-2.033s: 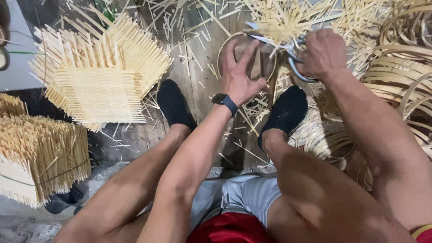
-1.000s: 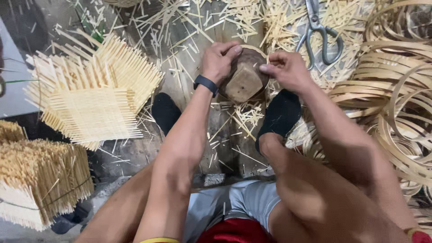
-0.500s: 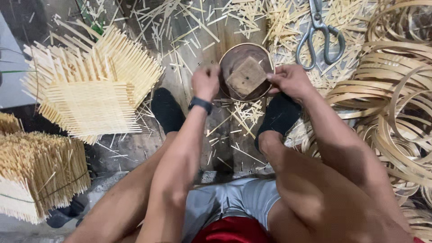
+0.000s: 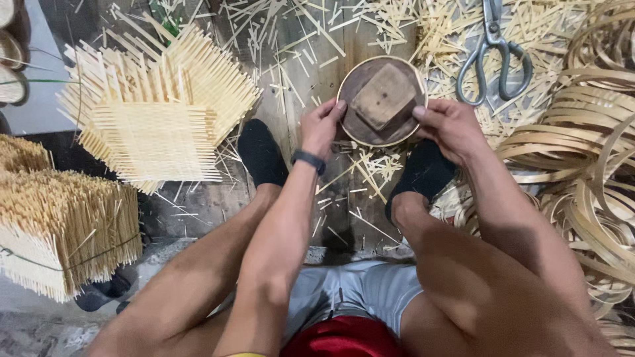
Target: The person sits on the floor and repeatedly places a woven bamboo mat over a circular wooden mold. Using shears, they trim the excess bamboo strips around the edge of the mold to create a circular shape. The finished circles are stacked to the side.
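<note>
Both arms outstretched between bent knees, left hand (image 4: 322, 127) and right hand (image 4: 450, 125) curled, fingertips forward.

A dark, worn wooden floor (image 4: 311, 73) carries everything. Short bamboo splinters (image 4: 370, 165) lie scattered all over it, thickest at the top. A woven square mat of bamboo strips (image 4: 155, 135) lies at the left, with a tied bundle of sticks (image 4: 56, 231) below it. Metal scissors (image 4: 493, 56) rest on the splinters at the top right, beside coiled bamboo hoops (image 4: 582, 158). A round wooden mould (image 4: 381, 99), probably standing on the floor, sits between two black-socked feet (image 4: 261, 155).
</note>
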